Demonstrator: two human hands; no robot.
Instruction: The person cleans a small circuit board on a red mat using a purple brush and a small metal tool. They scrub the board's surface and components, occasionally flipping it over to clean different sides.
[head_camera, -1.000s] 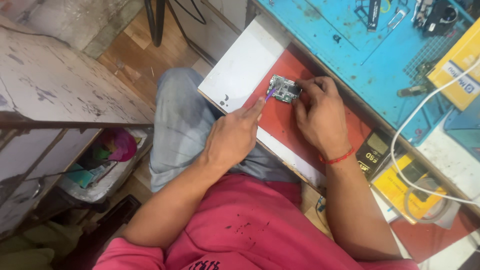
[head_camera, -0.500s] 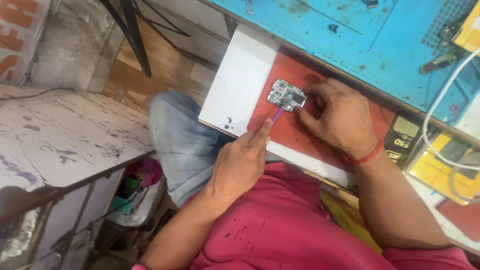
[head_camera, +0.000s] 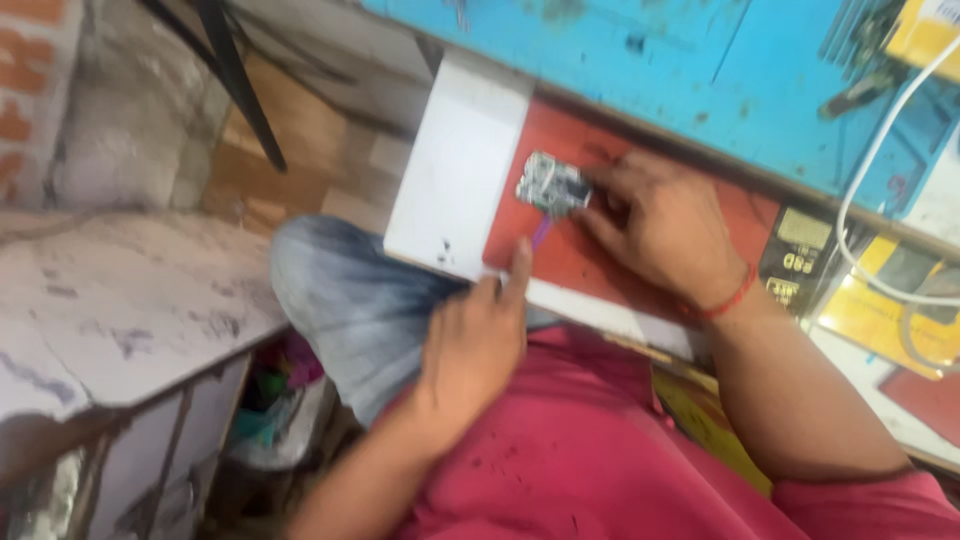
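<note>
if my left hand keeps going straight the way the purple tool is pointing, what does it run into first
Most likely the small circuit board on the red mat. The left hand aims the thin purple tool up toward it, and the tip looks almost at its lower edge. The right hand steadies the board. Blur hides whether they touch.

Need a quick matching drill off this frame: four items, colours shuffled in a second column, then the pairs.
Column 1:
1. mat under the circuit board
2. workbench top
3. tool shaft in the left hand
4. cable at the right edge

Column 2:
A. white
B. purple
C. red
D. blue

Pairs: 1-C, 2-D, 3-B, 4-A

The right hand steadies the small circuit board; the left hand holds the tool.
</note>
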